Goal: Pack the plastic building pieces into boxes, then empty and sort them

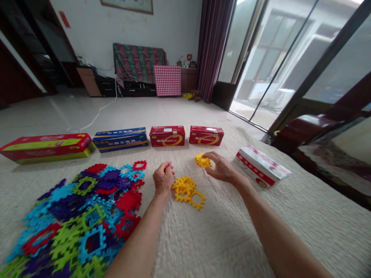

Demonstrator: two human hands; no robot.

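Observation:
Yellow interlocking building pieces (pixel 203 160) with toothed edges lie on the pale cover, and my right hand (pixel 222 166) has its thumb and fingers closed around their right side. My left hand (pixel 164 177) is curled into a loose fist on the cover, with no piece sticking out of it. Just right of the left wrist sits a small heap of yellow pieces (pixel 183 189), some square-holed, with one yellow frame (pixel 197 199) at its lower right. Left of my left forearm spreads a large mixed pile of pieces (pixel 84 204) in blue, green, red and purple.
Beyond the hands stand a long red-and-yellow box (pixel 48 148), a blue box (pixel 121 139) and two red boxes (pixel 167 139). A white-and-red box (pixel 261 168) lies right of my right hand. A wooden armrest (pixel 307 129) borders the right side.

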